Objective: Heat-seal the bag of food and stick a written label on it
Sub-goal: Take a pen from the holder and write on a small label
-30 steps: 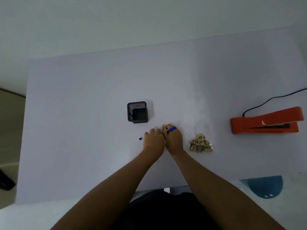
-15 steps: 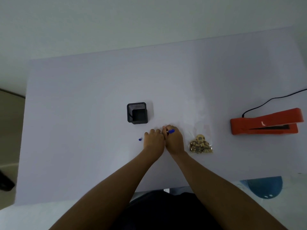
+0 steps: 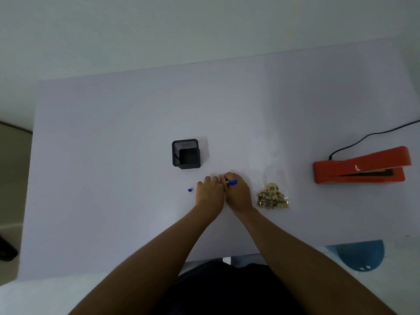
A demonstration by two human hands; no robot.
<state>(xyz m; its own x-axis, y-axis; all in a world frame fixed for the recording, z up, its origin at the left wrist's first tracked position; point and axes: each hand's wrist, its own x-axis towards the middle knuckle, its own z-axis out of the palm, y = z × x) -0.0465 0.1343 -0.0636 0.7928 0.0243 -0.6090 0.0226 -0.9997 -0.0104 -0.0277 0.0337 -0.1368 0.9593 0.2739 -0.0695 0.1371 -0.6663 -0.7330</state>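
My right hand (image 3: 238, 194) grips a blue pen (image 3: 232, 182), its tip pointing down to the table between both hands. My left hand (image 3: 209, 192) rests flat on the table right beside it, fingers laid forward; whatever lies under the hands is hidden. A clear bag of brown food pieces (image 3: 272, 197) lies on the table just right of my right hand. The orange heat sealer (image 3: 361, 165) sits at the far right with its lid slightly raised. A small blue pen cap (image 3: 190, 190) lies left of my left hand.
A black mesh pen holder (image 3: 186, 153) stands behind my hands. The sealer's black cord (image 3: 372, 135) runs off the right edge. The white table (image 3: 113, 155) ends near my body; a blue object (image 3: 361, 255) sits below its front right edge.
Both hands stay in place; the pen's upper end has shifted only slightly in my right hand.
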